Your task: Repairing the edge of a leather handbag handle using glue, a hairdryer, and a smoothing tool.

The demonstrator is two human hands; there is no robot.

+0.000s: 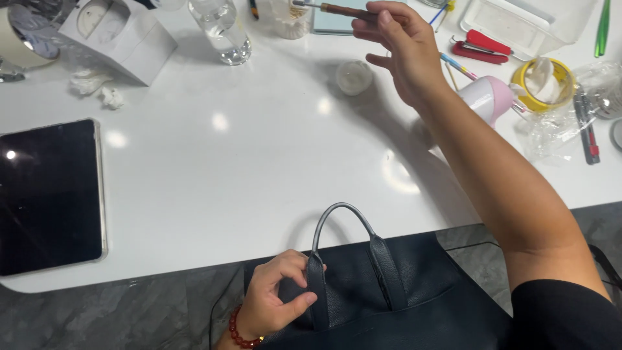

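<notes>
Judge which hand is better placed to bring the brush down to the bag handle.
Right. The right hand already holds the brush, raised over the white table. The left hand is occupied pinching the base of the dark bag's handle, steadying it.

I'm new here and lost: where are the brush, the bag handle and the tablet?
brush (340, 10): head view, on its brown shaft.
bag handle (340, 210): head view, top of its arch.
tablet (48, 194): head view, middle of its dark screen.

Single head-worn view, looking steeply down from close above, white table (259, 162) ahead, facing away from the wearer
</notes>
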